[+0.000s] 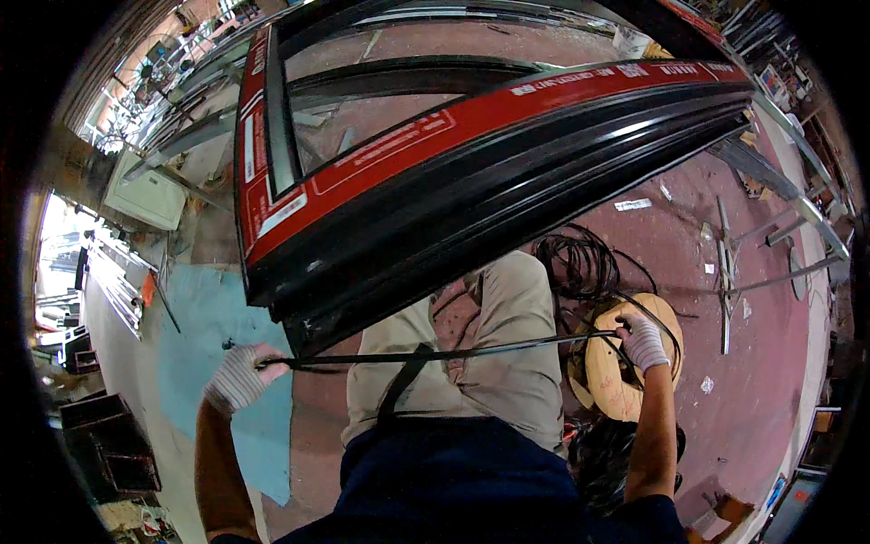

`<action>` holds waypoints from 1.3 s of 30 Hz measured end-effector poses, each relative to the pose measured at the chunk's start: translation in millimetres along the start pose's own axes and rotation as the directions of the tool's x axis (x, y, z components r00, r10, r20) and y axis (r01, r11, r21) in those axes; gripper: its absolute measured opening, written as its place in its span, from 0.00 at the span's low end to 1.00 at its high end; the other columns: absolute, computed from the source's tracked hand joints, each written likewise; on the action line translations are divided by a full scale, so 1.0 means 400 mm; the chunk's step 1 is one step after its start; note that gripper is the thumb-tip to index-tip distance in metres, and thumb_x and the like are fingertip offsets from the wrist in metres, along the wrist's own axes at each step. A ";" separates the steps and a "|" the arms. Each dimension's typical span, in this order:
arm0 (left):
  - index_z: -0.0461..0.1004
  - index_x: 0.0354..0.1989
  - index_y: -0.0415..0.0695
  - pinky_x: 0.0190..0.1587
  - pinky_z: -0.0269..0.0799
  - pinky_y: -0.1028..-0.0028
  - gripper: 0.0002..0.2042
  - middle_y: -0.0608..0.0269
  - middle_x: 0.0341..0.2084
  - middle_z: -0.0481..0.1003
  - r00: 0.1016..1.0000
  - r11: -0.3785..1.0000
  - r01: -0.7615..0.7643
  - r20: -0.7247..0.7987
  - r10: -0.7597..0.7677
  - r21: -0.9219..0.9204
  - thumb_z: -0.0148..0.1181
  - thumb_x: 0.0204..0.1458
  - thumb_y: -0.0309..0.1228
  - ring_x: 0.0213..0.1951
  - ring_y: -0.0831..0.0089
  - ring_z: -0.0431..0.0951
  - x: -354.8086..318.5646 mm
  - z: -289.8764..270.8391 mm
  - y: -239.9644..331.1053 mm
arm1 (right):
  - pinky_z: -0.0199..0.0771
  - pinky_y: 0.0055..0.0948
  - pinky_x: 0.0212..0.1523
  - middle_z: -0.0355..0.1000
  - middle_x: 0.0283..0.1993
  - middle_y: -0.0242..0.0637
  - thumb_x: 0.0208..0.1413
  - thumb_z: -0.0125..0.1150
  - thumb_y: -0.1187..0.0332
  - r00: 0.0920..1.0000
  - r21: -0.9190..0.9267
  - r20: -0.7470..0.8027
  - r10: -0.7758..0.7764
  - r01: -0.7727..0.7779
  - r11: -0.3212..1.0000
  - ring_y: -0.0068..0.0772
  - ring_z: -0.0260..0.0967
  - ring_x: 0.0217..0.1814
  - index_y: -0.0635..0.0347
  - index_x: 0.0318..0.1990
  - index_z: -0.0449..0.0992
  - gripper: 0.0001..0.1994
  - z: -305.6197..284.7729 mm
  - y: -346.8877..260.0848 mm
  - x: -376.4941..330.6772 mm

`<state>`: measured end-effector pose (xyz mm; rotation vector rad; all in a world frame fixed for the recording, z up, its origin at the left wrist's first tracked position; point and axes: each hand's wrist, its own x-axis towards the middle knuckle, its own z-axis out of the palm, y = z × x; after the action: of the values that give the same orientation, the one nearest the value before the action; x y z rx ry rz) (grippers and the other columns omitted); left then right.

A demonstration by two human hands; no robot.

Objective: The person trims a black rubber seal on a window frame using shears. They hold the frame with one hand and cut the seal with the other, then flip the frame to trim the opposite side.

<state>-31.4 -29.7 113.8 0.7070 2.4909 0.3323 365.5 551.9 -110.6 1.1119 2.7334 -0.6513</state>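
the black frame [453, 195] is running off the top and hiding part of the left leg [385, 334], its lower edge rising rightward, opening a gap below. the yellow ring [609, 390] is lying partly behind the right hand [645, 343], which, with the left hand [243, 374], is gripping the black strip [507, 348] across the lap [498, 390]; whether strip and frame are touching is unclear.

The black frame [507, 172] runs past the top edge and covers the left knee; the left hand [245, 374] and right hand [645, 342] hide parts of the black strip [471, 352]; the lower edge cuts off the dark shirt [453, 480]
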 end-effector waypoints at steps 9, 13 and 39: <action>0.82 0.40 0.38 0.42 0.77 0.62 0.14 0.49 0.32 0.82 0.994 0.999 -0.040 -0.105 0.042 0.022 0.67 0.55 0.37 0.36 0.55 0.83 -0.107 -0.094 -0.099 | 0.77 0.44 0.58 0.80 0.50 0.51 0.54 0.65 0.62 0.923 -0.278 0.336 0.186 -0.091 0.956 0.53 0.78 0.54 0.52 0.55 0.82 0.20 0.081 0.051 0.187; 0.82 0.39 0.37 0.39 0.77 0.63 0.14 0.50 0.28 0.81 0.991 0.998 0.037 -0.129 -0.042 -0.045 0.68 0.55 0.37 0.33 0.62 0.83 -0.178 -0.168 -0.131 | 0.78 0.45 0.56 0.80 0.53 0.50 0.54 0.64 0.69 0.907 -0.403 0.373 0.196 -0.032 0.915 0.53 0.79 0.56 0.57 0.53 0.83 0.17 0.093 0.100 0.301; 0.84 0.41 0.49 0.41 0.79 0.60 0.12 0.55 0.32 0.83 0.961 0.972 -0.233 -0.162 0.226 -0.022 0.65 0.55 0.41 0.37 0.52 0.83 -0.187 -0.098 0.264 | 0.73 0.43 0.59 0.78 0.55 0.40 0.66 0.57 0.54 0.958 0.998 0.015 -0.288 0.001 0.057 0.43 0.73 0.55 0.60 0.54 0.79 0.20 -0.248 -0.511 0.555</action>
<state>45.5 14.2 216.2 0.9912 2.5447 0.5416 69.1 606.0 -10.0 0.6580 1.8362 -2.7946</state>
